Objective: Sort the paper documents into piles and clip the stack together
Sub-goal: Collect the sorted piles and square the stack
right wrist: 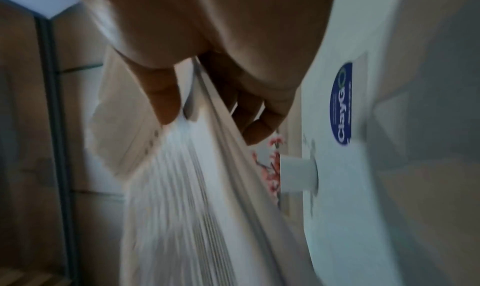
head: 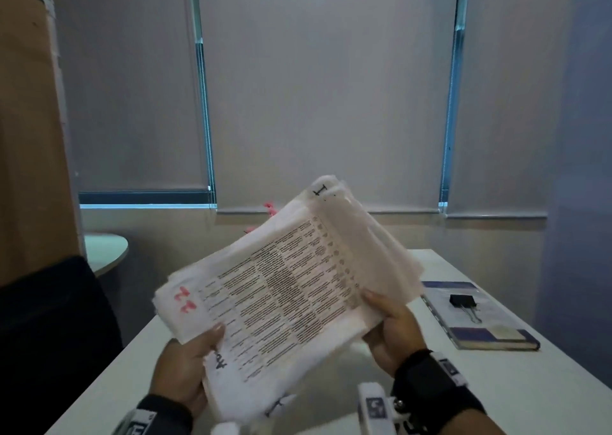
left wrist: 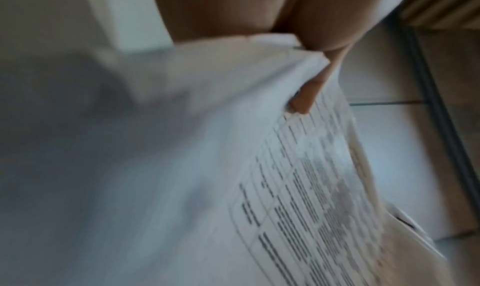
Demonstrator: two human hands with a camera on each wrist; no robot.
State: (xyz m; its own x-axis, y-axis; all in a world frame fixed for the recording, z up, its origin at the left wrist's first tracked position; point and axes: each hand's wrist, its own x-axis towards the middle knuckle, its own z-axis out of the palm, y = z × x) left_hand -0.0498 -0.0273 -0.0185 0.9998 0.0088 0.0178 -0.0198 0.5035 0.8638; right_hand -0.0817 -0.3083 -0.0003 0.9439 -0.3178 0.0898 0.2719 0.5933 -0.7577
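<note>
A thick stack of printed paper documents is held tilted in the air above the white table. The top sheet carries a text table and a red number in its left corner. My left hand grips the stack's near left edge, thumb on top; the stack and that thumb show blurred in the left wrist view. My right hand grips the near right edge, thumb on top and fingers beneath the sheets. A black binder clip lies on a blue book to the right.
The book lies by the table's right edge. Closed grey roller blinds cover the windows behind. A brown partition and a dark chair stand at the left, with a round white table beyond.
</note>
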